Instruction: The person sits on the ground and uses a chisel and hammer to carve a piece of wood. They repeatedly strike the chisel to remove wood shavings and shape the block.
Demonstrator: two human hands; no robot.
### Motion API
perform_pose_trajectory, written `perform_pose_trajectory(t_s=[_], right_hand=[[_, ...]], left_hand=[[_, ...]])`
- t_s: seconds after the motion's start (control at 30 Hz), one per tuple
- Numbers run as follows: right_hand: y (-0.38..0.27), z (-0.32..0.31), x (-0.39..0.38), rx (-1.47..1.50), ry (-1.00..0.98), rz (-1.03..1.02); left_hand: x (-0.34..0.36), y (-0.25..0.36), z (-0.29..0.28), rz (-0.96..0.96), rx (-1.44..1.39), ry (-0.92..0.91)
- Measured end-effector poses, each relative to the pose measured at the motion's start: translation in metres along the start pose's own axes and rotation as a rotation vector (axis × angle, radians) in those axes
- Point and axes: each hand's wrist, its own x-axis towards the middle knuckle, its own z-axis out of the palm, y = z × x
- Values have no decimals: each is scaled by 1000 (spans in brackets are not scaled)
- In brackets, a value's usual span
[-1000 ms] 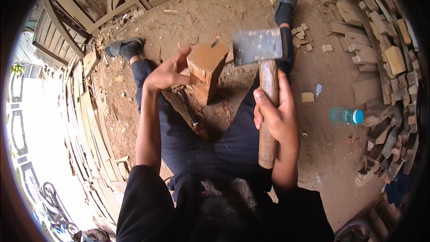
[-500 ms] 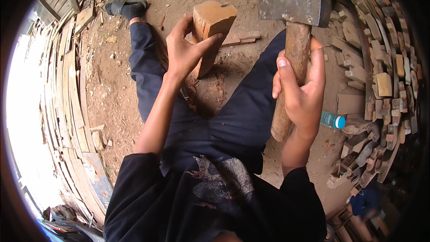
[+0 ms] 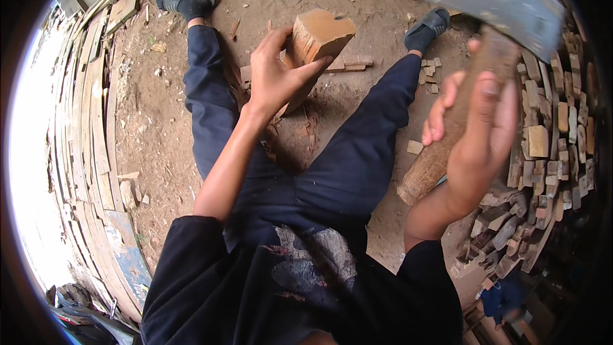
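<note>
Between my spread legs a wooden block [image 3: 322, 33] stands upright, slightly tilted, with a flat pale top and a dark notch at its far edge. My left hand [image 3: 281, 73] grips its upper side, thumb along the near face and fingers round the left. Off to the right, my right hand [image 3: 479, 121] is wrapped round the thick wooden handle of a hatchet [image 3: 495, 3]. The hatchet is raised, apart from the block, and its broad grey metal head is blurred by motion. My left hand and forearm cover the block's lower part.
Small wood pieces [image 3: 348, 62] lie on the dirt floor beyond the block. A large stack of wood offcuts [image 3: 536, 140] lines the right side, and long planks [image 3: 96, 134] run along the left. My sandalled feet [image 3: 428, 29] rest on the ground ahead.
My right hand has swung the hatchet up and to the right, away from the block. The block and my left hand appear slightly further right in view.
</note>
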Motion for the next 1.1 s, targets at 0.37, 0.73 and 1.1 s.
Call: perform_pose_trajectory(t_s=[0.37, 0.73, 1.1], right_hand=[[53, -8, 10, -550, -290, 160], [-16, 20, 9, -33, 130, -230], [58, -9, 14, -619, -255, 167]], left_hand=[[4, 6, 10, 10, 47, -7], [4, 6, 9, -21, 56, 23], [-1, 12, 10, -59, 61, -8]])
